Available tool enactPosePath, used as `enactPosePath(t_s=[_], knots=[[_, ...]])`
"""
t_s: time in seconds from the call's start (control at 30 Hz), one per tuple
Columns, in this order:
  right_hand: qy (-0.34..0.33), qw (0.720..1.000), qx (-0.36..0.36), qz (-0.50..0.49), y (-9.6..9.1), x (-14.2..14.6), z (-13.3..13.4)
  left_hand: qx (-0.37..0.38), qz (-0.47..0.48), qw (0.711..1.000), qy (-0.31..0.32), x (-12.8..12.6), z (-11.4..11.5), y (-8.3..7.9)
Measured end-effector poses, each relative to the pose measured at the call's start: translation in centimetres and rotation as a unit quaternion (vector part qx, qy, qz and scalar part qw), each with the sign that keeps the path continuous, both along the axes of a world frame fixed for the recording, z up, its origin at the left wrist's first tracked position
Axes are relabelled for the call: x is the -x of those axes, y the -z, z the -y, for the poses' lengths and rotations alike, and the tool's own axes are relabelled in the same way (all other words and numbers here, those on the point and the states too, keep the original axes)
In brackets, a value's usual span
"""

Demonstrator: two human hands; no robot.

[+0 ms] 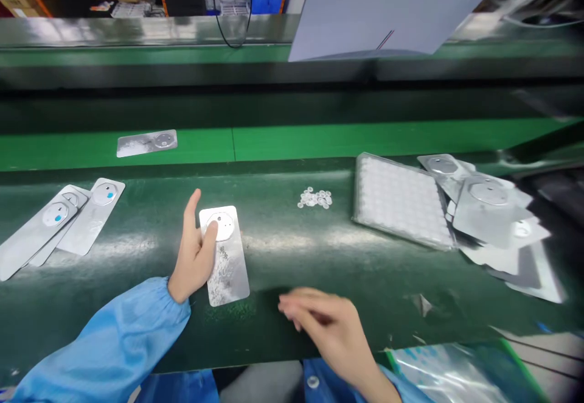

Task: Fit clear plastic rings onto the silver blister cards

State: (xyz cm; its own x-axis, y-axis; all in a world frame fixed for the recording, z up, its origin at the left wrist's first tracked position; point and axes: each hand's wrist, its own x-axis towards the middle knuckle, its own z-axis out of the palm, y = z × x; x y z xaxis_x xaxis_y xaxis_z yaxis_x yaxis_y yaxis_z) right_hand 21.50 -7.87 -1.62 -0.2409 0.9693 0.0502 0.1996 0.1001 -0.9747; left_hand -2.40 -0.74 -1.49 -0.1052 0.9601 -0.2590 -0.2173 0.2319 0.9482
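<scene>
My left hand (pixel 194 257) grips a flat silver rectangular plate (pixel 229 272) at its left edge. The thumb lies on the round white disc near the plate's top, and the index finger sticks up beside it. Speckled grey marks cover the plate's lower part. Over the green work surface to the right, my right hand (pixel 326 324) has thumb and fingers pinched together, slightly blurred; whether something is between them cannot be made out. Beyond both hands lies a small pile of clear round pieces (pixel 314 198).
Several silver plates (pixel 91 217) with blue-dotted discs overlap at left. A clear tray of white pieces (pixel 401 199) stands right of centre, beside a loose heap of plates (pixel 490 208). One plate (pixel 146 143) lies on the green strip behind. A plastic bag (pixel 456 369) is at front right.
</scene>
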Motion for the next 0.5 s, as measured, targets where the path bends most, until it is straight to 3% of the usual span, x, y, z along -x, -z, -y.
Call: enactPosePath(t_s=[0.07, 0.17, 0.33, 0.5], knots=[[0.033, 0.997, 0.063, -0.018, -0.7, 1.6, -2.8, -0.059, -0.102, 0.993, 0.027, 0.1, 0.4, 0.1], [0.041, 0.992, 0.104, -0.065, -1.3, 3.4, -6.1, -0.131, -0.213, 0.966, 0.061, 0.0, 0.7, -0.1], [0.028, 0.991, 0.116, -0.065, -1.8, 4.7, -7.6, -0.181, -0.2, 0.957, 0.105, -0.4, 0.8, -0.3], [0.022, 0.989, 0.136, -0.052, -1.9, 4.8, -7.4, -0.259, -0.201, 0.94, 0.092, -0.3, 0.4, 0.5]])
